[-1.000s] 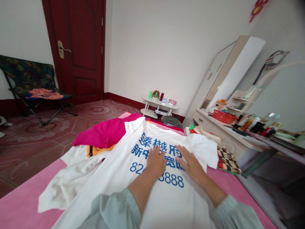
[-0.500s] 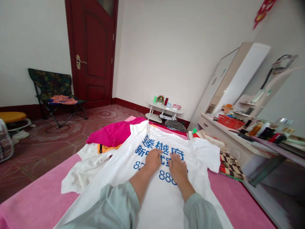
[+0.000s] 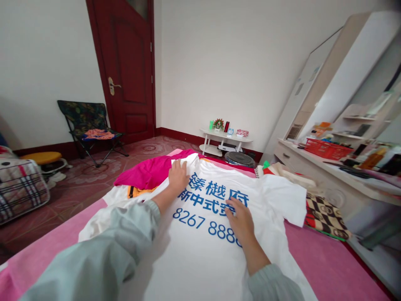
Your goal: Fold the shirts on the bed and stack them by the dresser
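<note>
A white T-shirt [image 3: 188, 259] with blue lettering and numbers lies spread out, its neck away from me. My left hand [image 3: 179, 176] rests at its left shoulder by the sleeve, fingers stretched forward and a little apart on the cloth. Over the right part of the print is my right hand [image 3: 240, 219], fingers apart and slightly bent, holding nothing. Whether its fingertips touch the shirt I cannot tell. To the left, a magenta garment [image 3: 142, 172], an orange piece of cloth [image 3: 138, 192] and another white garment [image 3: 97, 219] lie partly beside or under the shirt.
Pink bedding [image 3: 326, 263] lies beneath the clothes. A checked cloth [image 3: 326, 213] sits at the right edge. Beyond are a dresser with a red basket [image 3: 327, 148], a low white table [image 3: 225, 134], a folding chair [image 3: 89, 121] and a plaid bag [image 3: 21, 188].
My left hand has moved from the middle of the print to the shirt's left shoulder. My right hand remains over the right side of the lettering. The view has shifted slightly left.
</note>
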